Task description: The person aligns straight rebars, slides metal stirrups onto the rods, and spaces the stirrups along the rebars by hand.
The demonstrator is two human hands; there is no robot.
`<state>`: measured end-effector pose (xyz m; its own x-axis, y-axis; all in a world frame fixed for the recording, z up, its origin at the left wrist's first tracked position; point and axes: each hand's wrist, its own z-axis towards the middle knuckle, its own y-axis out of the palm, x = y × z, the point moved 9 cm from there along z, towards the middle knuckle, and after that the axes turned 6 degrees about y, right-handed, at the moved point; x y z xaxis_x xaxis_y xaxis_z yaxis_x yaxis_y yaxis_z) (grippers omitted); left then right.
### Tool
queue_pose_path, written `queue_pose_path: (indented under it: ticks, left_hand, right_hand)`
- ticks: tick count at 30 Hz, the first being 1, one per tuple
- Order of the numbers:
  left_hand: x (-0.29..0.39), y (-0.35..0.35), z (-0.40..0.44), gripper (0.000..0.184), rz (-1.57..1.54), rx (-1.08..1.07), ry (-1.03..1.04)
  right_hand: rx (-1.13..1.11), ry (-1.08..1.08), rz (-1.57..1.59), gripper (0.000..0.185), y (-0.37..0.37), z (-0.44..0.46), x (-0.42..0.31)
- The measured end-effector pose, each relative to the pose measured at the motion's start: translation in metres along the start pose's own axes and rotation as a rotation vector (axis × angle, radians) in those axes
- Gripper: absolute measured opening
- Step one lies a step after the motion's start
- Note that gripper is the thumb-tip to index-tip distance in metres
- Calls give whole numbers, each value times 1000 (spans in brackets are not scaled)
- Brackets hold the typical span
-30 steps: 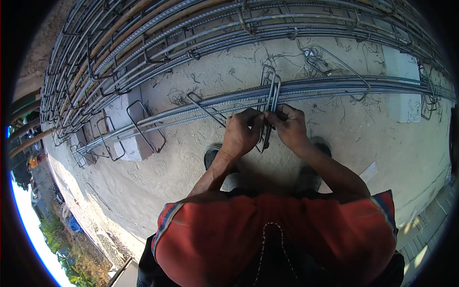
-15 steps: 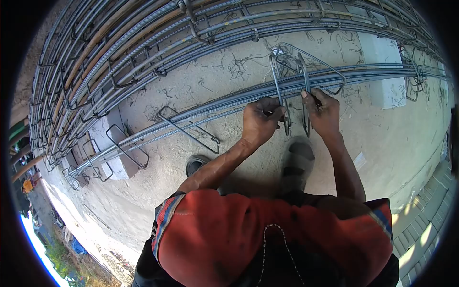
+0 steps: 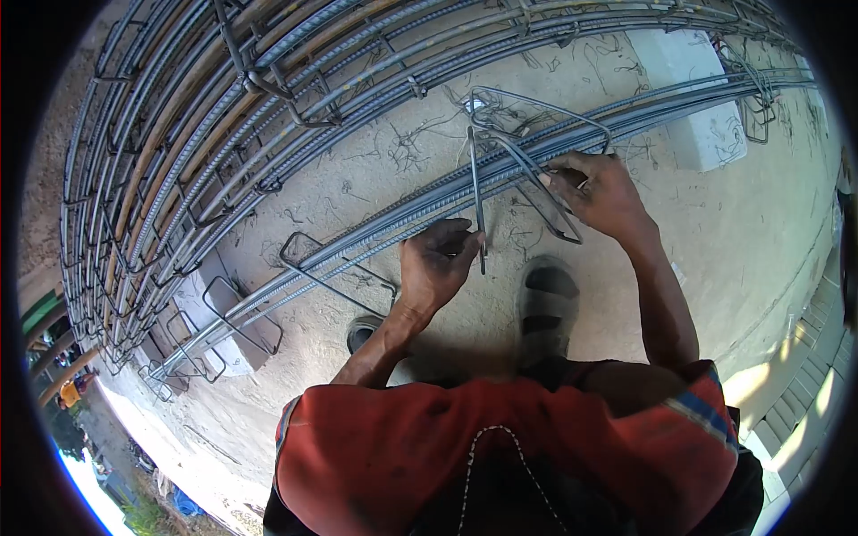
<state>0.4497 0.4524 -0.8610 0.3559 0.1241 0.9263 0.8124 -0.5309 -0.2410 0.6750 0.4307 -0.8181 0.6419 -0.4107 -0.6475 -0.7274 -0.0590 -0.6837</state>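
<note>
A bundle of long ribbed steel bars (image 3: 384,219) runs diagonally over the floor, with bent wire stirrups around it. My left hand (image 3: 435,262), below the bundle, has its thumb and fingers closed at the lower part of an upright stirrup (image 3: 475,183). My right hand (image 3: 597,195) is at the right, its thumb and fingertips against a second group of stirrups (image 3: 523,161), which leans down to the right. Another stirrup (image 3: 341,266) sits around the bars left of my left hand.
A large rebar cage (image 3: 214,134) fills the top and left. White blocks (image 3: 713,134) lie beneath the bundle at right and left. Loose tie wire (image 3: 404,147) litters the concrete floor. My sandalled foot (image 3: 548,304) stands below the bars. A person in orange is far left.
The stirrups between my hands have come apart. My left hand has moved left and down with one, while my right hand stays by the others, which now lean. The view has shifted and turned.
</note>
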Motion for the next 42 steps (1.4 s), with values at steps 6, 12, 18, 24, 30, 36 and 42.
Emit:
queue_pose_path:
  ticks: [6,12,18,24,30,36,42]
  left_hand:
    - [10,-3,7,26,89,-3,-29]
    - [76,-23,1,16,400,189,491]
    - [84,-56,43,43,823,86,460]
    - [43,-55,55,77,902,-245,280]
    - [25,-39,54,73,902,-417,112]
    - [21,-37,56,65,939,-437,74]
    - [23,-40,54,61,940,-413,65]
  right_hand:
    - [10,-2,170,24,6,-7,19]
    - [749,-389,-313,25,-72,-15,-21]
    - [366,-160,-151,19,-54,13,18]
    - [755,-256,-365,7,-126,-5,57]
    - [862,-246,-318,24,-120,-54,47]
    - [-16,87,474,25,43,-38,47]
    - [163,306,951,19,28,-34,87]
